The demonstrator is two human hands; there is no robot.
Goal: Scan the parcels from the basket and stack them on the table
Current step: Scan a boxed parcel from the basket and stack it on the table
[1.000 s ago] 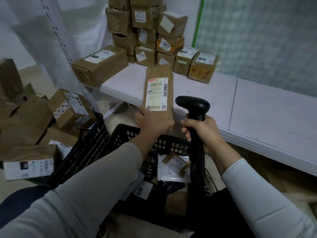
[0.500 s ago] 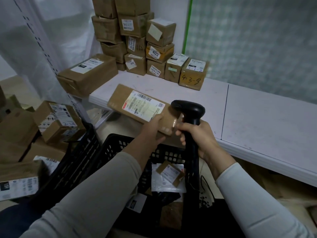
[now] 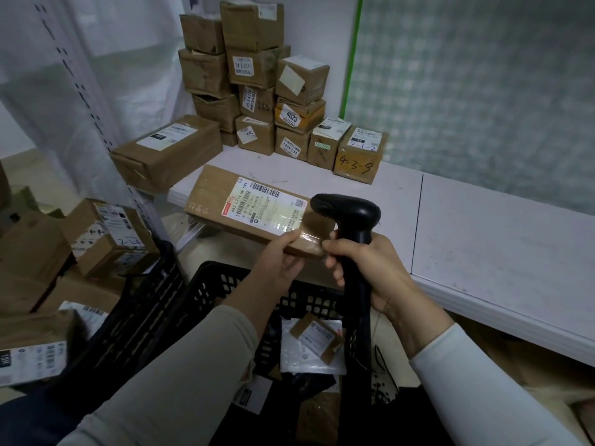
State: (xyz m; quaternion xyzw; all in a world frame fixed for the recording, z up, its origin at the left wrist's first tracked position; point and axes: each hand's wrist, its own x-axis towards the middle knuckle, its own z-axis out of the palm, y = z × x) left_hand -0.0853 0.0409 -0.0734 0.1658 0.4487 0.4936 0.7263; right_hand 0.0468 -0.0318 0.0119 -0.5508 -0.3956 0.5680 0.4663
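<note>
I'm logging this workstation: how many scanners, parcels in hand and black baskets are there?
Scanner: 1
Parcel in the left hand: 1
Black baskets: 2, the middle basket and the left basket
Total: 4

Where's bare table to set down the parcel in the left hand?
Widest bare patch: the table right of its seam, past the 4-3-9 box. A narrower strip lies between the box stack and the held parcel. Crowded: the back-left corner, stack plus the large box.
</note>
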